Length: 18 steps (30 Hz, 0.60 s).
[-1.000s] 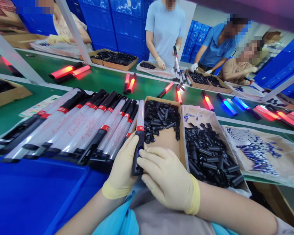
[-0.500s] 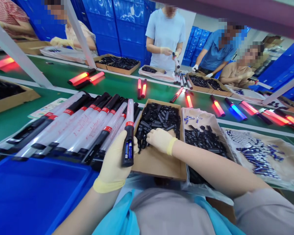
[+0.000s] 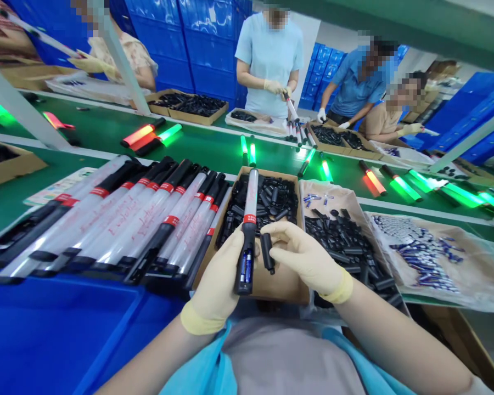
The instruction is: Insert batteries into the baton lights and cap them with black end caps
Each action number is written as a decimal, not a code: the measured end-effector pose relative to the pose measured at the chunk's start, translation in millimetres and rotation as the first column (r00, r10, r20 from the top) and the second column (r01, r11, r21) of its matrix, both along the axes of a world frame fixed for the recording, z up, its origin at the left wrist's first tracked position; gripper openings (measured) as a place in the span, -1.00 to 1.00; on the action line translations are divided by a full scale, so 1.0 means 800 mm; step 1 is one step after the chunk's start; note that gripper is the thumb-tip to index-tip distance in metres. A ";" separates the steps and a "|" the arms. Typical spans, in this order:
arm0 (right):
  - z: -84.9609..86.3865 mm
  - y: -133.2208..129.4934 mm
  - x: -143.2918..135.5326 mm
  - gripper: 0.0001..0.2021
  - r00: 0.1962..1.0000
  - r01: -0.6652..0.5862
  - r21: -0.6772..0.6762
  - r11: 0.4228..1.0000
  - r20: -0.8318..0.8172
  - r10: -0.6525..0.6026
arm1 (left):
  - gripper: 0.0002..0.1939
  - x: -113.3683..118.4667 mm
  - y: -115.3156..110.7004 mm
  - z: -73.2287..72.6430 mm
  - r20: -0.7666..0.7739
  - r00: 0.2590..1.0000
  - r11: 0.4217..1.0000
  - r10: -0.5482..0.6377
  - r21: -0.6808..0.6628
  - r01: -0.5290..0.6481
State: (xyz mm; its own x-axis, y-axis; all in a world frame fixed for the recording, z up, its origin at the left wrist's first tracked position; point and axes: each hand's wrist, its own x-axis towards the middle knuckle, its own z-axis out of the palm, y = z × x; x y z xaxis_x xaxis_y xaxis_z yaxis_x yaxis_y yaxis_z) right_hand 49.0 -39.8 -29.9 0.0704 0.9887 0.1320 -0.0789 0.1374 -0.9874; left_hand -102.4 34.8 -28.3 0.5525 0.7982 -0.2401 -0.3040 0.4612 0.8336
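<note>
My left hand (image 3: 219,280), in a pale yellow glove, is closed round the black handle of a light stick (image 3: 251,211). The stick points away from me, with a clear tube, a red band and an uncovered compartment showing blue batteries (image 3: 246,267). Between the thumb and fingers of my right hand (image 3: 307,255), gloved too, is a black battery cover (image 3: 267,253). It is held just right of the handle, apart from the compartment. Both hands are over a cardboard box (image 3: 286,288) with a heap of black covers (image 3: 274,197) at its far end.
Several light sticks (image 3: 119,219) lie side by side at left, above a blue bin (image 3: 57,334). To the right are a tray of black parts (image 3: 333,236) and a tray of batteries (image 3: 426,258). Lit sticks (image 3: 403,186) lie on the green belt (image 3: 214,145); co-workers stand beyond.
My right hand has lifted a black battery cover out of the box and brought it beside the stick. My left hand moved right with the stick. Most belt lights turned from red to green.
</note>
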 end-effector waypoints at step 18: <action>0.055 -0.012 0.011 -0.89 0.682 -0.311 0.119 0.943 0.719 0.134 | -0.66 0.010 -0.021 0.010 -0.142 0.988 0.938 -0.058 0.330 0.102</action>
